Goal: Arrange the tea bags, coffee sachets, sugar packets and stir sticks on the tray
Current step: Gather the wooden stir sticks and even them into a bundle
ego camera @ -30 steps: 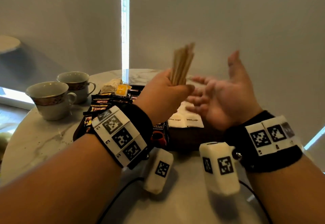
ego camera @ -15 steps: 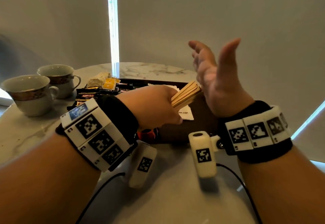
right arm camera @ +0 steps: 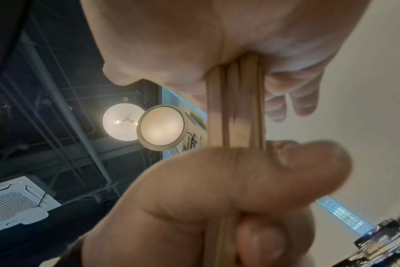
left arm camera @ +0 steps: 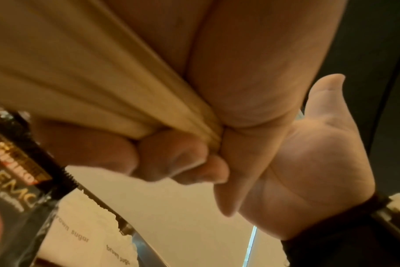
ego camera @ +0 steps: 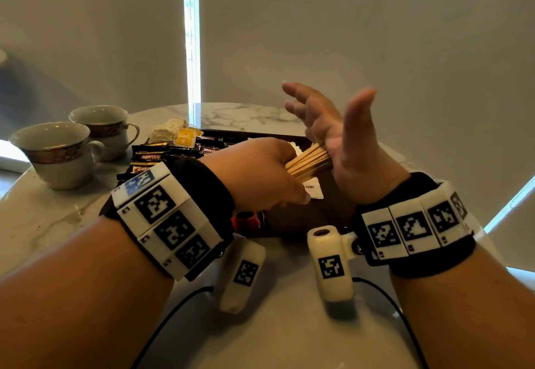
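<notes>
**Stir sticks squared up against an open palm, above the tray**

The left hand [ego camera: 260,176] has its fingers curled round a bundle of wooden stir sticks [ego camera: 308,161], gripping near one end. The free ends butt against the palm of the right hand [ego camera: 344,148], which stands flat and upright, fingers straight, holding nothing. All this hangs just above the dark tray [ego camera: 289,218] on the marble surface [ego camera: 275,325].

The sticks look thin, light and stiff, so I'd judge they slide past one another easily. A loose grip would likely let them fan or spill. Taking them round the middle of the bundle seems safest.

In the tray lie black coffee sachets [ego camera: 150,156] along the left side and white sugar packets [ego camera: 314,190], marked "brown sugar", under the left hand. Tea bags [ego camera: 170,131] with a yellow tag sit at the far left corner; whether inside the rim I cannot tell. Two cups [ego camera: 58,154] stand on the surface to the left, seemingly empty.
</notes>
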The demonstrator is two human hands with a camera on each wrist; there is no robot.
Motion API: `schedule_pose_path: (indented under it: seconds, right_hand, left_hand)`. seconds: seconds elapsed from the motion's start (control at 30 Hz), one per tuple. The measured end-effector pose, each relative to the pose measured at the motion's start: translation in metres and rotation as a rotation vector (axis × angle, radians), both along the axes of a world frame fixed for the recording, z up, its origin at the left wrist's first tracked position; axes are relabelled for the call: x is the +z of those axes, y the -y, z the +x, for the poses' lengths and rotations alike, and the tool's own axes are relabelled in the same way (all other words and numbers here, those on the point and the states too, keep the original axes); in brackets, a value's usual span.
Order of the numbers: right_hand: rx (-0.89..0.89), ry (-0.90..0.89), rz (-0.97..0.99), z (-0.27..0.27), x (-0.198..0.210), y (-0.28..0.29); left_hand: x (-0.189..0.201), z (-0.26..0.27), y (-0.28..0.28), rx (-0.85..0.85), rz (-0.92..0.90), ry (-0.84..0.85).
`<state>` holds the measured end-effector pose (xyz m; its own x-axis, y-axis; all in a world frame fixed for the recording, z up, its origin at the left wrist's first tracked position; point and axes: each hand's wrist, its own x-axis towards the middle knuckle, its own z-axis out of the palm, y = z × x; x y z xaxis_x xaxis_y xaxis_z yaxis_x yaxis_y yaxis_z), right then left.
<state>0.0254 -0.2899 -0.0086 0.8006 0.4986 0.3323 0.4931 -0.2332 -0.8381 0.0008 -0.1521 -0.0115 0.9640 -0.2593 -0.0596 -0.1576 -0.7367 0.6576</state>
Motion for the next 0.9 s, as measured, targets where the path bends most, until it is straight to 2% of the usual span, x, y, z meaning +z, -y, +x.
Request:
schedule_pose_path:
  seconds: [0.27,0.5,0.63,0.73,0.8,0.9]
  right_hand:
    - [0.085,-0.035,-0.06,-0.005,0.008,0.011]
    - [0.081,0.058,-0.184,0.004,0.001,0.013]
    - [-0.018,0.078,-0.038,0.007,0.001,0.014]
    - [-0.079,-0.016,0.063,0.012,0.002,0.012]
    - [-0.096,-0.055,-0.056,0.01,0.001,0.008]
    - [-0.143,0.036,-0.327,0.001,0.0,0.006]
  left_hand:
    - [-0.001,0.003,-0.002,-0.001,-0.052,0.005]
    - [-0.004,0.006,-0.002,0.011,-0.011,0.013]
    - [-0.004,0.005,-0.002,-0.009,-0.025,-0.028]
    - [-0.005,0.004,0.001,-0.04,0.035,-0.028]
    - [-0.006,0.004,0.001,-0.065,0.044,-0.01]
    - [-0.007,0.003,-0.001,-0.106,0.073,-0.051]
